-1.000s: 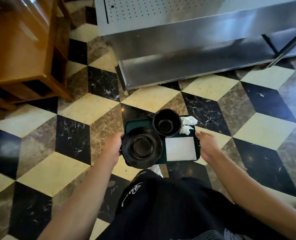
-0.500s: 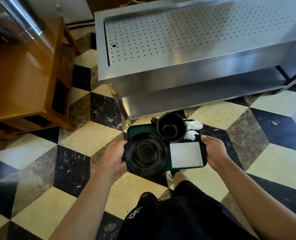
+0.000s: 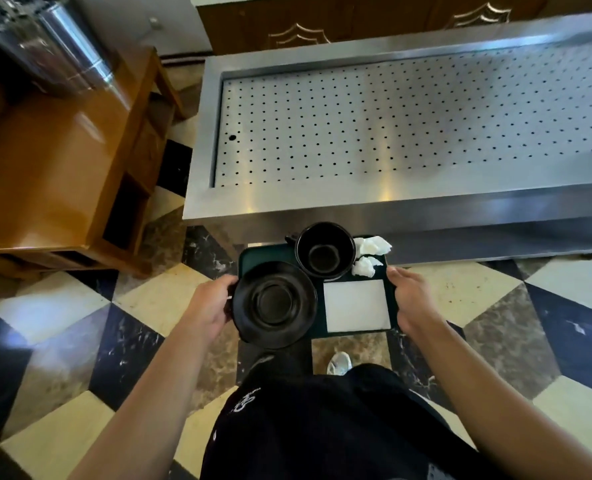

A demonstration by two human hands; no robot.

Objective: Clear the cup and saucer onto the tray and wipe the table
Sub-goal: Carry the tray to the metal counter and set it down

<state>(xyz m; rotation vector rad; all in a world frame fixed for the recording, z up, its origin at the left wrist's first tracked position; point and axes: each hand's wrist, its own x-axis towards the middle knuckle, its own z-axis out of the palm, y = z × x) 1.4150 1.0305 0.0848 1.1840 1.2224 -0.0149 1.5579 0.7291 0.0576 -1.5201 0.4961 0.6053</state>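
Observation:
I carry a dark green tray (image 3: 253,255) in front of my waist, above the floor. My left hand (image 3: 208,306) grips its left edge and my right hand (image 3: 408,299) grips its right edge. On the tray a black saucer (image 3: 275,304) lies at the front left, overhanging the rim. An empty black cup (image 3: 325,252) stands upright behind it. A flat white folded napkin (image 3: 356,305) lies at the front right, and crumpled white tissues (image 3: 370,252) sit at the back right corner.
A stainless steel counter with a perforated top (image 3: 391,129) stands just ahead of the tray. A wooden cabinet (image 3: 52,174) with a shiny metal urn (image 3: 45,39) is at the left. The floor is checkered marble tile (image 3: 62,341). My shoe (image 3: 339,362) shows below the tray.
I have walked forward with the tray; the steel counter has come much closer and more of its perforated top shows. Both hands keep their hold on the tray.

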